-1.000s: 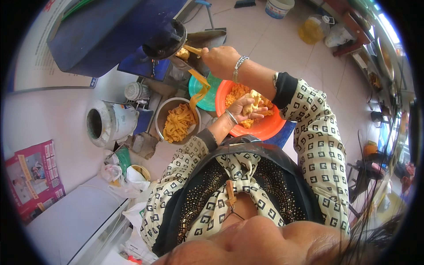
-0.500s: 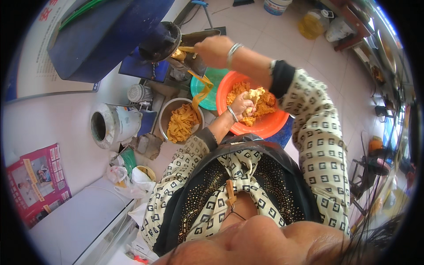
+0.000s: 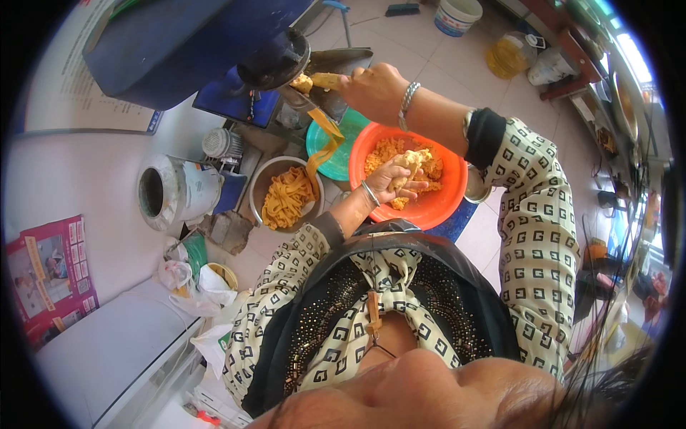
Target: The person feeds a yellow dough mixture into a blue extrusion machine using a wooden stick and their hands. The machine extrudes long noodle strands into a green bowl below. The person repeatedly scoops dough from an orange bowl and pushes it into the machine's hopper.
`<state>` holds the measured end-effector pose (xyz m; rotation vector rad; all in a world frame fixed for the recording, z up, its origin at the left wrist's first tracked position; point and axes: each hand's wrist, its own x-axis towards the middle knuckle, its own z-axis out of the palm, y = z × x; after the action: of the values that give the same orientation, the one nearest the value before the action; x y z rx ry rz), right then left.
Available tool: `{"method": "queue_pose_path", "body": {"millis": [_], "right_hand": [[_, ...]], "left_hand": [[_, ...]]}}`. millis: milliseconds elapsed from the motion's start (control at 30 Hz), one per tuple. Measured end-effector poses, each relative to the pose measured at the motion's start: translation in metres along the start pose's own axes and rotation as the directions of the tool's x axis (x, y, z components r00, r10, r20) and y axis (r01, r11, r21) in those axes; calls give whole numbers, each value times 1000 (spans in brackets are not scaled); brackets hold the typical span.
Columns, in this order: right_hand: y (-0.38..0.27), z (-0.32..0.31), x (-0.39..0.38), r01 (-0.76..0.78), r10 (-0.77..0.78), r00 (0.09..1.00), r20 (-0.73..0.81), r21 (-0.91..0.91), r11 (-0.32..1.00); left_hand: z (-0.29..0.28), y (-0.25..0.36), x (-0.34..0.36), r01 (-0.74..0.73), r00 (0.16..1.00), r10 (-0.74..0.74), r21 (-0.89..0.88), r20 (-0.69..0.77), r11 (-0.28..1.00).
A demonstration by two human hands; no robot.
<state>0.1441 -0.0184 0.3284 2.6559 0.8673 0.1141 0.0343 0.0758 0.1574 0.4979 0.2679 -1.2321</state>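
My left hand (image 3: 391,181) is palm up, fingers loosely spread, bearing a lump of yellow dough (image 3: 409,167) over an orange basin (image 3: 451,204) of crumbly orange-yellow dough (image 3: 386,148). Closed round a short wooden stick (image 3: 326,80), my right hand (image 3: 377,91) reaches toward the machine. The stick's tip meets a piece of dough (image 3: 302,84) by the dark round mouth (image 3: 275,61) of the blue machine (image 3: 189,50). From below that mouth a flat yellow dough strip (image 3: 329,136) hangs into a metal bowl (image 3: 256,189), where more strips (image 3: 288,199) lie heaped.
Behind the orange basin sits a green basin (image 3: 348,161). A motor (image 3: 221,145) and a white metal drum (image 3: 187,191) stand left of the bowl. Far right are a white bucket (image 3: 459,16) and a jug of yellow liquid (image 3: 509,57). A white cabinet top (image 3: 121,350) lies near left.
The whole view has shifted a little. My right hand has drawn the stick slightly back from the machine, baring more of it. My left fingers have loosened and spread under the dough lump.
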Motion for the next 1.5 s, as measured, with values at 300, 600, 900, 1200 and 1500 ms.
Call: {"method": "queue_pose_path", "body": {"millis": [300, 600, 900, 1200, 1500], "right_hand": [[-1, -17, -29, -147, 137, 989, 56, 491, 859], [-6, -10, -24, -175, 147, 984, 97, 613, 771], [3, 12, -9, -232, 252, 966, 49, 587, 775], [54, -16, -62, -307, 421, 907, 27, 726, 616], [39, -1, -50, -329, 370, 924, 98, 697, 637]], "left_hand": [[-44, -5, 22, -39, 997, 45, 93, -55, 995], [-2, 6, -31, -127, 979, 129, -27, 158, 992], [9, 0, -48, -136, 971, 128, 24, 203, 990], [53, 123, -90, -526, 587, 808, 783, 53, 330], [41, 164, -59, 468, 161, 804, 674, 572, -572]]}}
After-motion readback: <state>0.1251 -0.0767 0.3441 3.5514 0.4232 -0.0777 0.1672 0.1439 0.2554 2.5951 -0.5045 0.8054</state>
